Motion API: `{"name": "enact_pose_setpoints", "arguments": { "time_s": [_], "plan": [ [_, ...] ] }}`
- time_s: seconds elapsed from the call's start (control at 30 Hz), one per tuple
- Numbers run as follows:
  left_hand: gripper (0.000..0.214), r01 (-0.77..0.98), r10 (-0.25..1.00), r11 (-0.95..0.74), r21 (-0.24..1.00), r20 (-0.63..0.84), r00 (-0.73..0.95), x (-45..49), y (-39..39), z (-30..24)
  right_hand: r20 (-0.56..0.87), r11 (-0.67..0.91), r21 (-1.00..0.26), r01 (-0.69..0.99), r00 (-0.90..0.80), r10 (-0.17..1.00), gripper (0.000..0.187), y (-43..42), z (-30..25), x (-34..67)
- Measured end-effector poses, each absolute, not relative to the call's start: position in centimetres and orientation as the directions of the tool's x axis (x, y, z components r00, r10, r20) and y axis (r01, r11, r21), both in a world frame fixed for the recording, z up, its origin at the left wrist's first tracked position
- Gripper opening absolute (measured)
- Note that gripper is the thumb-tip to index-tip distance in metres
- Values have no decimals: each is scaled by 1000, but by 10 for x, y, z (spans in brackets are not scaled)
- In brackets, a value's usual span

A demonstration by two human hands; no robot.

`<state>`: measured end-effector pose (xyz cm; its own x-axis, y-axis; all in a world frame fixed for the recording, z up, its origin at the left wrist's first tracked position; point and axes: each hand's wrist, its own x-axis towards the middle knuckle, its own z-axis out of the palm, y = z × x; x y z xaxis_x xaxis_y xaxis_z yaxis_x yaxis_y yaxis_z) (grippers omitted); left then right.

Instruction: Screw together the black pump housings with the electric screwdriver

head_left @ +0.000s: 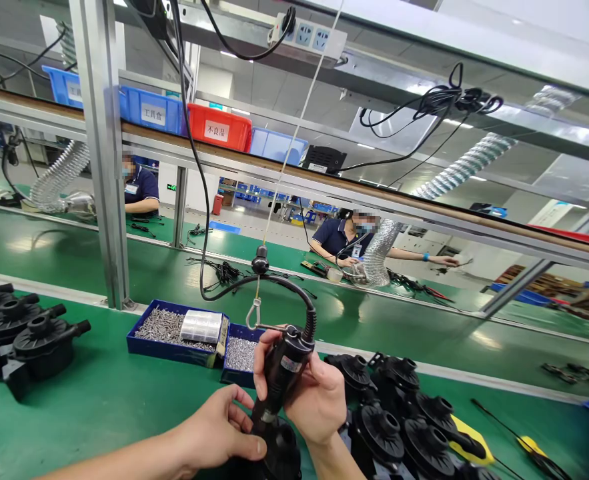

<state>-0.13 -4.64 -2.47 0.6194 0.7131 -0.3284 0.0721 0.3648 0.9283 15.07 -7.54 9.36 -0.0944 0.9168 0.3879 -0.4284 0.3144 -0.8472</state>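
My right hand (310, 393) is wrapped round a black electric screwdriver (283, 373) that hangs from a cord and hook, its tip pointing down. Under the tip sits a black plastic pump housing (279, 453) at the bottom edge of the view. My left hand (219, 427) is closed on the housing's left side, thumb and fingers pinching near the screwdriver's tip. Whether a screw is under the tip is hidden.
Two blue trays of small screws (171, 330) (240, 357) stand just behind my hands. Black pump housings lie in groups at the left (29, 333) and right (399, 413). A yellow-handled tool (531, 445) lies at the right. An aluminium post (105, 167) rises at the left. Other people work across the green belt.
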Motion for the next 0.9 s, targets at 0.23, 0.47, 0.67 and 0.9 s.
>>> {"name": "enact_pose_setpoints", "arguments": {
  "time_s": [0.23,0.47,0.67,0.9],
  "plan": [
    [74,58,717,383,922,-336,611,-1,-47,-27,408,252,-789,-560,-170,897,57,-70,89,155],
    [77,66,721,374,925,-335,606,-2,-43,-39,537,413,-809,-418,-239,809,31,-65,72,158],
    [76,95,733,369,924,-353,582,-3,-44,-39,540,416,-803,-427,-227,810,32,-67,75,158],
    [82,12,732,332,943,-265,628,-2,-45,-33,536,426,-826,-369,-282,795,37,-68,83,158]
  ]
}}
